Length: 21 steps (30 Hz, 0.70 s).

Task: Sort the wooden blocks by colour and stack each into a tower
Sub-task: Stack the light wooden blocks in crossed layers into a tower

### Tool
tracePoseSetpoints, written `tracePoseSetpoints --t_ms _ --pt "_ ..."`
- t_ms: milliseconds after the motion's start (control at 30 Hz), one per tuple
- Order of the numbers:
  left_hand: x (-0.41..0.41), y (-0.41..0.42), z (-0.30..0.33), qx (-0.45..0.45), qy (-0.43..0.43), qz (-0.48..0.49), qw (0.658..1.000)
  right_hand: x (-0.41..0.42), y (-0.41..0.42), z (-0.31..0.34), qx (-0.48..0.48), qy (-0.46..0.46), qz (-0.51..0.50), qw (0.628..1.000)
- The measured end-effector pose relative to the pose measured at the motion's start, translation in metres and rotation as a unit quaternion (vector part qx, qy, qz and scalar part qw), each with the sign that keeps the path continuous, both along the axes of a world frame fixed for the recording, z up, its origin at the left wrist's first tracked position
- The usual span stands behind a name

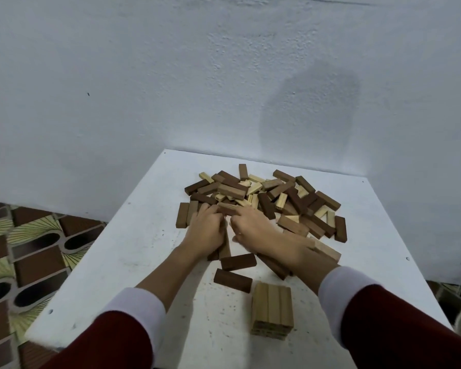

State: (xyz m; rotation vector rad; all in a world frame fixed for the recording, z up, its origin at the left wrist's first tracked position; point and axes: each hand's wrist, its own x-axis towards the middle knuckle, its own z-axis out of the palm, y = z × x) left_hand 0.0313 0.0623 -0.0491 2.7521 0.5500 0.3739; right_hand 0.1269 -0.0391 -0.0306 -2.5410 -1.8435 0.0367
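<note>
White table [133,251], scuffed and speckled, pushed against pale rough wall [171,75]; patterned brown and green tiled floor [24,262] at left. Heap of mixed dark and light wooden blocks [266,201] at far middle, long axes every which way. Left hand [206,230] and right hand [253,225] at heap's near edge, fingers curled round dark block [226,209] lying crosswise. Short light tower [272,307] near front, top blocks running front to back.
</note>
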Motion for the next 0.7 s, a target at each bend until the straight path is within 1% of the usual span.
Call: tracePoseSetpoints --t_ms 100,133,200,300,367,433,500,600,700 --pt "0.007 0.007 0.005 -0.025 0.01 -0.01 1.0 0.002 0.001 -0.004 0.04 0.12 -0.045 0.991" --pt "0.008 0.009 0.007 -0.032 0.005 -0.018 0.999 0.001 0.0 -0.003 0.048 0.14 -0.056 0.987" --pt "0.011 0.013 0.009 -0.041 -0.008 -0.036 0.999 0.004 0.003 0.0 0.061 0.151 -0.068 0.984" --pt "0.016 0.018 0.011 -0.06 -0.024 -0.053 0.996 0.017 0.005 0.006 0.1 0.132 -0.116 0.979" --pt "0.02 0.02 0.011 -0.06 -0.008 -0.053 0.997 0.027 0.007 0.009 0.125 0.13 -0.152 0.972" --pt "0.022 0.022 0.009 -0.061 0.009 -0.048 0.997 0.034 0.008 0.01 0.124 0.156 -0.18 0.963" --pt "0.023 0.024 0.009 -0.069 0.012 -0.049 0.996 0.039 0.008 0.01 0.113 0.169 -0.188 0.961" --pt "0.023 0.023 0.01 -0.068 0.017 -0.046 0.997 0.041 0.01 0.012 0.136 0.187 -0.188 0.954" --pt "0.026 0.025 0.008 -0.074 0.045 -0.039 0.995 0.039 0.013 0.016 0.139 0.192 -0.179 0.955"
